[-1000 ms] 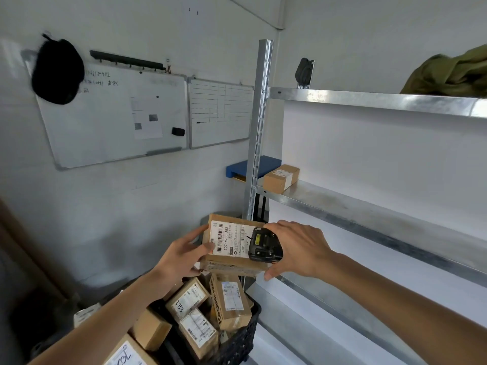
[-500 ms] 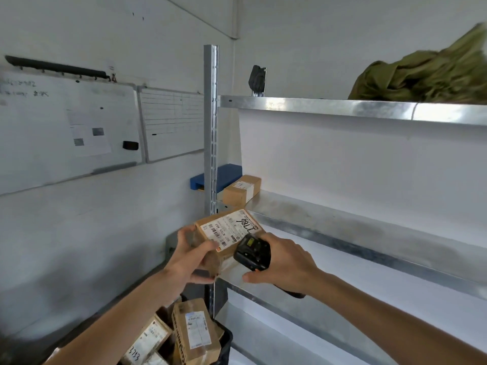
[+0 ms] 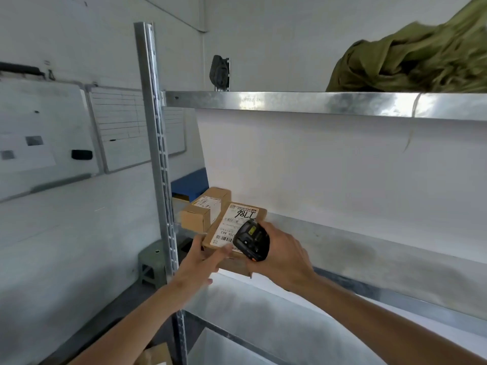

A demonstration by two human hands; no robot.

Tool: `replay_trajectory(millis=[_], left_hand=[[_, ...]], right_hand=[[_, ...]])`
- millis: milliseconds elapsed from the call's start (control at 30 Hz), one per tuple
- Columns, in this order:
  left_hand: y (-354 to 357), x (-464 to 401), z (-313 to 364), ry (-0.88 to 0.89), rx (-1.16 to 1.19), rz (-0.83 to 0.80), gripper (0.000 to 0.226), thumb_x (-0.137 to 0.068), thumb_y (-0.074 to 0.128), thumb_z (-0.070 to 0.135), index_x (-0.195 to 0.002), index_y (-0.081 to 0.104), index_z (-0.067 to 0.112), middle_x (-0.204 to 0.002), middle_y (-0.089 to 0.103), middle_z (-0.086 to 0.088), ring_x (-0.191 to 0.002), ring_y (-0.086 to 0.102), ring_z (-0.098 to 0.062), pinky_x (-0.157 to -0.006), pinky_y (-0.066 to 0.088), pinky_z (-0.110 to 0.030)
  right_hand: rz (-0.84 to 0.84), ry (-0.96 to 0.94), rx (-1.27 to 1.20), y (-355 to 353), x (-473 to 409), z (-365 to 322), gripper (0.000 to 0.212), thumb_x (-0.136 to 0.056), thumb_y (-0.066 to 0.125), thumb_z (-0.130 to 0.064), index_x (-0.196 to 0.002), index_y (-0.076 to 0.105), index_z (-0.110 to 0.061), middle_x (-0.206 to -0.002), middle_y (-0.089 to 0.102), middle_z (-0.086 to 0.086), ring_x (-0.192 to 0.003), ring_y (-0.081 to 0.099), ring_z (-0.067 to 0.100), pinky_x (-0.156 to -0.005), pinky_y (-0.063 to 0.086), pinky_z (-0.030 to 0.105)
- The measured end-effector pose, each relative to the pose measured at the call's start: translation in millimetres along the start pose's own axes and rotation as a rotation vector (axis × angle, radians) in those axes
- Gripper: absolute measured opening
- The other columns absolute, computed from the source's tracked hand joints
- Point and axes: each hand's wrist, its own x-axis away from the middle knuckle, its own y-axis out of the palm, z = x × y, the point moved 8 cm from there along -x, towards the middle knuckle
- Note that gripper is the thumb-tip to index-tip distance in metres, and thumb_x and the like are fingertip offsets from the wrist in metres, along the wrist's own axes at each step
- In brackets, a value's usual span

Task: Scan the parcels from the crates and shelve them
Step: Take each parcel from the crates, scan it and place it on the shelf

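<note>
Both of my hands are on the job at the front lip of the galvanised middle shelf (image 3: 369,248): my left hand (image 3: 203,259) grips the near edge of the flat brown cardboard parcel with the white label marked 786 (image 3: 237,227), thumb on top and fingers beneath, while my right hand (image 3: 284,256) is wrapped around the black handheld barcode scanner (image 3: 251,239), whose head lies over the label's near right corner. I judge the step to be setting this parcel down, so I should slide it in flat until its far edge sits beside the smaller brown cardboard box (image 3: 204,212) already shelved against the steel upright (image 3: 158,164), keeping the label facing up and the scanner lifted clear. My forearms reach forward and upward, wrists level. The olive green cloth bundle (image 3: 411,56) rests on the top shelf.
</note>
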Motion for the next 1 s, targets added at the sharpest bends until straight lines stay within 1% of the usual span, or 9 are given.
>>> replay_trajectory(millis=[133,233,267,367,433,500,667,867,1000], left_hand=[[-3.4,-22.5,1.0,0.079,-0.083,-0.029,0.045,-0.083,0.062,0.066,-0.123,0.047,0.052,-0.113,0.065,0.027,-0.103,0.068,-0.008,-0.086,0.054,-0.037],[-11.8,-35.4,8.3,0.144,-0.214,-0.03,0.027,-0.09,0.057,0.062,-0.113,0.054,0.048,-0.107,0.067,0.029,-0.089,0.067,0.009,-0.071,0.052,-0.017],[-14.6,-40.7,10.0,0.156,-0.235,-0.031,0.02,-0.092,0.058,0.055,-0.111,0.054,0.049,-0.102,0.067,0.032,-0.087,0.067,0.01,-0.069,0.054,-0.017],[-23.0,-59.8,9.0,0.163,-0.266,-0.012,0.012,-0.093,0.061,0.045,-0.105,0.058,0.044,-0.1,0.07,0.025,-0.092,0.069,-0.001,-0.072,0.06,-0.023],[-25.9,-70.6,8.3,0.155,-0.249,-0.017,0.017,-0.093,0.064,0.043,-0.108,0.058,0.038,-0.106,0.069,0.02,-0.093,0.069,-0.003,-0.067,0.059,-0.022],[-28.4,-81.1,10.5,0.166,-0.226,-0.01,0.025,-0.092,0.066,0.041,-0.113,0.057,0.032,-0.109,0.068,0.019,-0.093,0.07,-0.004,-0.062,0.057,-0.019],[-31.2,-105.9,20.6,0.253,-0.24,0.012,0.012,-0.095,0.065,0.032,-0.103,0.057,0.038,-0.11,0.064,0.022,-0.097,0.069,-0.009,-0.063,0.058,-0.019],[-30.1,-129.6,30.0,0.318,-0.357,0.056,0.016,-0.095,0.065,0.032,-0.109,0.059,0.033,-0.112,0.062,0.02,-0.088,0.066,0.0,-0.063,0.058,-0.015],[-28.6,-145.0,27.7,0.278,-0.402,0.077,0.026,-0.093,0.066,0.036,-0.117,0.056,0.034,-0.124,0.062,0.008,-0.108,0.066,-0.019,-0.078,0.062,-0.033]], right_hand=[[0.007,0.032,-0.021,5.6,-27.2,16.1,0.085,-0.052,0.06,-0.067,-0.132,0.051,-0.041,-0.112,0.07,-0.016,-0.101,0.066,0.018,-0.079,0.053,0.033],[-0.021,0.052,-0.028,14.3,-44.2,23.3,0.079,-0.053,0.065,-0.067,-0.127,0.054,-0.041,-0.108,0.07,-0.017,-0.097,0.065,0.015,-0.078,0.052,0.032],[-0.03,0.055,-0.026,17.9,-49.0,24.3,0.075,-0.056,0.069,-0.065,-0.126,0.055,-0.041,-0.108,0.07,-0.017,-0.095,0.064,0.015,-0.077,0.051,0.031],[-0.042,0.066,-0.01,27.5,-62.6,26.2,0.067,-0.067,0.077,-0.06,-0.126,0.055,-0.039,-0.109,0.069,-0.017,-0.091,0.06,0.012,-0.072,0.045,0.03],[-0.033,0.076,0.001,31.8,-72.3,26.0,0.07,-0.064,0.074,-0.064,-0.126,0.055,-0.039,-0.109,0.069,-0.018,-0.091,0.06,0.011,-0.069,0.044,0.028],[-0.029,0.087,0.011,35.0,-83.1,25.6,0.074,-0.058,0.069,-0.067,-0.124,0.056,-0.039,-0.108,0.069,-0.018,-0.093,0.063,0.012,-0.073,0.05,0.031],[-0.037,0.123,0.023,41.9,-107.7,31.2,0.063,-0.069,0.078,-0.055,-0.125,0.055,-0.038,-0.11,0.07,-0.016,-0.098,0.066,0.014,-0.079,0.055,0.034],[-0.044,0.159,0.031,39.6,-128.1,41.0,0.059,-0.069,0.08,-0.051,-0.122,0.057,-0.037,-0.096,0.064,-0.016,-0.087,0.062,0.013,-0.071,0.048,0.03],[-0.051,0.155,0.044,40.3,-140.9,45.0,0.064,-0.069,0.08,-0.053,-0.125,0.054,-0.038,-0.101,0.067,-0.014,-0.093,0.065,0.016,-0.076,0.053,0.032]])
